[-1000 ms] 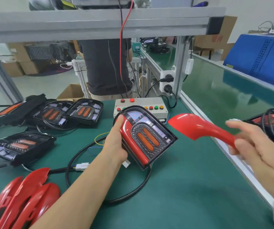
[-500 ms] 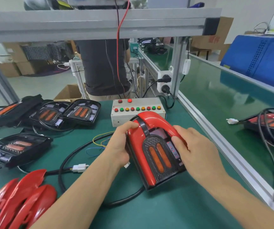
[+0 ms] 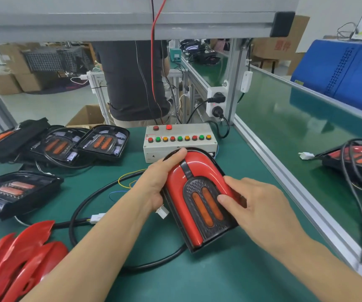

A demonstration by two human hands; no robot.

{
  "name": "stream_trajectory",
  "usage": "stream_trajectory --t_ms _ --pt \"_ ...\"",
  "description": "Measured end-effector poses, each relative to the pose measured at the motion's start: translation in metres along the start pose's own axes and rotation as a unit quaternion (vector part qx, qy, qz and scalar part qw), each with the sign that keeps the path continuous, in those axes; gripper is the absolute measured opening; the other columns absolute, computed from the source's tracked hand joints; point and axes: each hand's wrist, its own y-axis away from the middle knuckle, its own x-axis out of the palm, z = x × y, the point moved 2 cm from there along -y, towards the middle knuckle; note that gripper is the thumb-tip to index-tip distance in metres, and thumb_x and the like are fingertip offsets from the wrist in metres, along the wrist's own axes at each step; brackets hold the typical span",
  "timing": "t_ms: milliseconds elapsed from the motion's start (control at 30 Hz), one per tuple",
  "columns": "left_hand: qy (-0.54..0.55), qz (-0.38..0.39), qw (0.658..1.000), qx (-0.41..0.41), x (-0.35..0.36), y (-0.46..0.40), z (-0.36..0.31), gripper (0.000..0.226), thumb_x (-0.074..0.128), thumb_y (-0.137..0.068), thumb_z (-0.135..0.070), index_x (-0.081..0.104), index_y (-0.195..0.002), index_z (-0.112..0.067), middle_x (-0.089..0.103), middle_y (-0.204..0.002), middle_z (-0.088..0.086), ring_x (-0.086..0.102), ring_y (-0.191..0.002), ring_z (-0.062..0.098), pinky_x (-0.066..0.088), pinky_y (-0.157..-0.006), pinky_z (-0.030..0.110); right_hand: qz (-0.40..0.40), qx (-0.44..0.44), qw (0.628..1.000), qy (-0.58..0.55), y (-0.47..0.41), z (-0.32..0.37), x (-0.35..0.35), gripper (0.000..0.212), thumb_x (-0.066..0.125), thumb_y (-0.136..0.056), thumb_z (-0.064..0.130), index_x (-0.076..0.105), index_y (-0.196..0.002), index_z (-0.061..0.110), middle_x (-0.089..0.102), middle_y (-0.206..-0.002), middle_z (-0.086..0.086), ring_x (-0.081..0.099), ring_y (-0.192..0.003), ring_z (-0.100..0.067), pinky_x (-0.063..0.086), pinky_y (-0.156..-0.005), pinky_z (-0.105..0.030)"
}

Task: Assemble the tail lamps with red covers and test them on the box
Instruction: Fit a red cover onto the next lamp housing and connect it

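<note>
Fitting step: left hand [image 3: 158, 182] grips the lamp [image 3: 199, 199], right hand [image 3: 256, 205] presses its red cover [image 3: 188, 171] (likely seated); next, the box [image 3: 180, 140] at twelve o'clock.

A single head-worn camera is looking forward and down, sitting close over the green matted workbench [image 3: 208, 280], facing toward twelve o'clock, with the grey aluminium frame beam [image 3: 110, 25] crossing overhead.
</note>
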Motion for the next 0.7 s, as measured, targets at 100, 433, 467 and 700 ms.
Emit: stream_trajectory --t_ms 100,433,467,700 --pt "-0.024 -0.012 1.0 -0.007 -0.004 0.001 -0.001 0.032 0.076 -0.072 -0.033 0.069 -0.097 -0.016 0.074 -0.078 0.009 0.07 -0.06 0.022 0.058 -0.055 0.035 -0.003 0.0 0.999 0.038 0.005 -0.002 0.003 0.042 0.053 -0.085 0.051 0.066 -0.119 0.028 0.06 -0.085 0.009 0.055 -0.074 -0.013 0.047 -0.066 -0.032" --pt "-0.058 -0.005 0.998 -0.039 -0.005 0.005 -0.002 0.049 0.082 -0.045 -0.036 0.07 -0.087 -0.014 0.074 -0.079 0.011 0.07 -0.06 0.023 0.058 -0.058 0.035 0.239 0.253 0.82 -0.454 -0.001 -0.022 0.01 0.025 0.067 -0.086 0.015 0.07 -0.11 0.011 0.076 -0.099 -0.007 0.073 -0.092 -0.024 0.055 -0.085 -0.03" --pt "-0.054 -0.005 0.998 -0.04 -0.006 0.004 -0.002 0.049 0.083 -0.044 -0.035 0.07 -0.087 -0.014 0.074 -0.079 0.011 0.07 -0.06 0.023 0.058 -0.057 0.035 0.235 0.254 0.821 -0.454 -0.002 -0.023 0.011 0.024 0.068 -0.085 0.015 0.07 -0.109 0.011 0.076 -0.098 -0.007 0.073 -0.092 -0.024 0.054 -0.087 -0.032" --pt "-0.047 -0.017 0.998 -0.023 -0.004 0.004 0.0 0.046 0.082 -0.042 -0.028 0.07 -0.084 -0.012 0.073 -0.075 0.013 0.069 -0.057 0.025 0.057 -0.054 0.035 0.168 0.273 0.815 -0.482 0.005 -0.021 0.019 0.017 0.071 -0.08 0.01 0.075 -0.096 0.008 0.076 -0.089 -0.011 0.074 -0.078 -0.025 0.055 -0.062 -0.02"
